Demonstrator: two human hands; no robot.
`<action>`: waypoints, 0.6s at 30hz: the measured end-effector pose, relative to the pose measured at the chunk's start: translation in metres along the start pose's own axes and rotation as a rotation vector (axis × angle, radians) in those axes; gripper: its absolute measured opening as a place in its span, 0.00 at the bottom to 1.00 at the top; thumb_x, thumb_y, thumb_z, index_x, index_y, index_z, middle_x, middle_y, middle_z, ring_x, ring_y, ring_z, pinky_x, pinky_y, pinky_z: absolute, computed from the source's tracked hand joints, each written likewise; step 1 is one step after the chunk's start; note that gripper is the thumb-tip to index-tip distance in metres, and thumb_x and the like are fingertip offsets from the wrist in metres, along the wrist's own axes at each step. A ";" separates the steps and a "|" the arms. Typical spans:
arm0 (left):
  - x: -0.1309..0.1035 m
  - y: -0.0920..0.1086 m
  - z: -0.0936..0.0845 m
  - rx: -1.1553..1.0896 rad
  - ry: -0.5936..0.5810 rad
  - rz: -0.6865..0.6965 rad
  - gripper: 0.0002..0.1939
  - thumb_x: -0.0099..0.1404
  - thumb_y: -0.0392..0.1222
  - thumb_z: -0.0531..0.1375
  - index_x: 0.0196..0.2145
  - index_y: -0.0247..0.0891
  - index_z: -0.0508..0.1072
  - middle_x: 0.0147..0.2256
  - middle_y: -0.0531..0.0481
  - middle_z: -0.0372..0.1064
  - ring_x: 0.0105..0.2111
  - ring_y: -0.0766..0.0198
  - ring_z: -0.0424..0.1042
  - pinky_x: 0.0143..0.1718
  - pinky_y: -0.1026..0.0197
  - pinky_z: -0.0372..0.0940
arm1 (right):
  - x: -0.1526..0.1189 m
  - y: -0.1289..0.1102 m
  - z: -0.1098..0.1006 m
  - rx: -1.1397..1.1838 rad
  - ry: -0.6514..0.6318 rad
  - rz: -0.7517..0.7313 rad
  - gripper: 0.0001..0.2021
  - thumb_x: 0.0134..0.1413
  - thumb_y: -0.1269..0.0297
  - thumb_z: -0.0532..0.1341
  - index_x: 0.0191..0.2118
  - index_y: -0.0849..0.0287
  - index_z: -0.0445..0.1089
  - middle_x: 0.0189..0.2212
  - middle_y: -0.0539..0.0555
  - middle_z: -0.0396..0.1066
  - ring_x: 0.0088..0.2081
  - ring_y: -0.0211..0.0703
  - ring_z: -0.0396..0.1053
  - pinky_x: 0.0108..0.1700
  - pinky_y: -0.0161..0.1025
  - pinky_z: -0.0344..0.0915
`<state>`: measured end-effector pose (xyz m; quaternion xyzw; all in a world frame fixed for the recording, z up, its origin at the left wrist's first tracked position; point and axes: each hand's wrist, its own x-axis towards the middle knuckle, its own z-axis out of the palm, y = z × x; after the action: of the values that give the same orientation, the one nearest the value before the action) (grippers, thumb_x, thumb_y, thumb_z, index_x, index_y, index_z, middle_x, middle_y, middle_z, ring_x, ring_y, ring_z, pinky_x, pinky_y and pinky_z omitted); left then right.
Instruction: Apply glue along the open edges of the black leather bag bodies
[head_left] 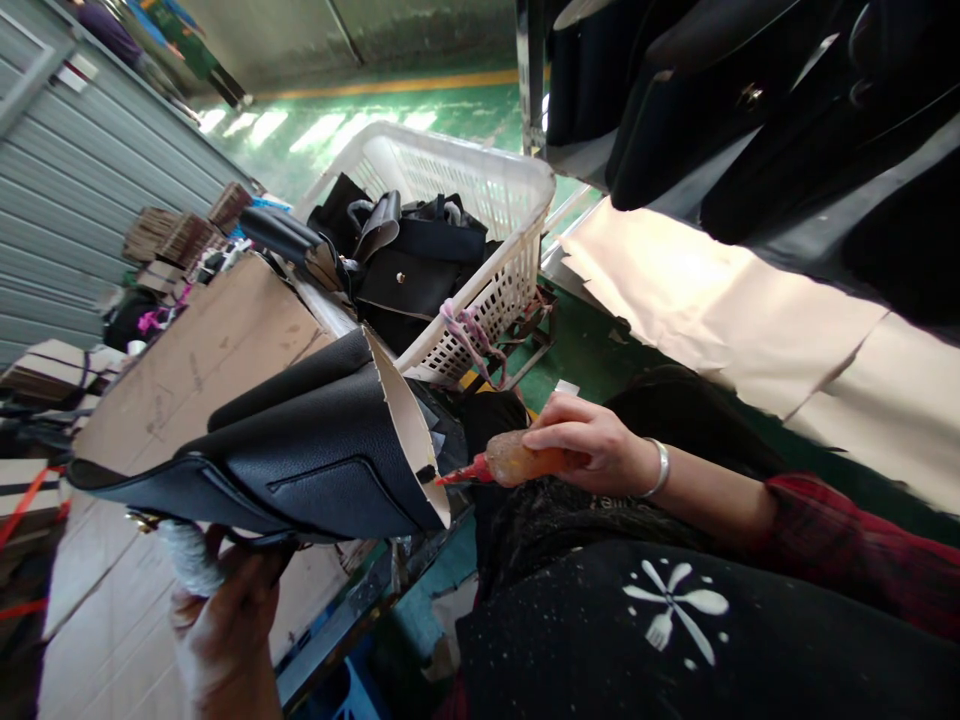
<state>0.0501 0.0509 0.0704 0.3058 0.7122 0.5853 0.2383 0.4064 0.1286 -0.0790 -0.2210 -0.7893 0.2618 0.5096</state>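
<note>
A black leather bag (315,465) lies tilted on its side above the cardboard-covered table, its pale inner lining edge facing right. Under the bag, my left hand (229,600) is closed around its wrapped handle (191,555), holding it up. My right hand (589,440) squeezes a glue bottle (517,460) with amber contents and a red nozzle. The nozzle's tip touches or nearly touches the bag's pale edge, beside a small black mark on the lining. Part of my left hand's fingers is hidden behind the bag.
A white plastic basket (480,175) full of black bags stands beyond the table. Cardboard (187,370) covers the tabletop. More black bags (720,110) sit at upper right, above a shelf lined with torn brown paper (675,270). Stacked pieces (169,235) lie left; two people stand far off.
</note>
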 end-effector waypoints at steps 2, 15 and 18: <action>0.000 0.001 0.001 -0.007 0.011 -0.042 0.24 0.32 0.33 0.67 0.33 0.41 0.73 0.18 0.63 0.64 0.12 0.74 0.50 0.15 0.65 0.57 | 0.000 0.000 0.001 0.017 -0.015 -0.010 0.11 0.60 0.71 0.63 0.48 0.57 0.71 0.34 0.56 0.69 0.32 0.41 0.69 0.32 0.37 0.69; -0.002 0.006 0.008 -0.022 0.033 -0.072 0.24 0.31 0.32 0.67 0.32 0.40 0.76 0.17 0.63 0.65 0.12 0.74 0.50 0.16 0.65 0.54 | 0.003 0.006 0.005 -0.036 0.076 0.038 0.12 0.60 0.71 0.63 0.49 0.56 0.70 0.35 0.55 0.69 0.33 0.41 0.69 0.32 0.37 0.71; -0.003 0.008 0.011 -0.027 0.055 -0.074 0.23 0.30 0.32 0.66 0.30 0.40 0.76 0.17 0.63 0.65 0.12 0.75 0.49 0.16 0.66 0.51 | 0.003 0.007 0.006 -0.025 0.081 0.061 0.11 0.60 0.70 0.64 0.48 0.57 0.70 0.35 0.56 0.69 0.33 0.41 0.69 0.33 0.37 0.71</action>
<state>0.0614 0.0576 0.0760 0.2600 0.7212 0.5939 0.2443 0.4003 0.1340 -0.0835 -0.2616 -0.7642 0.2582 0.5301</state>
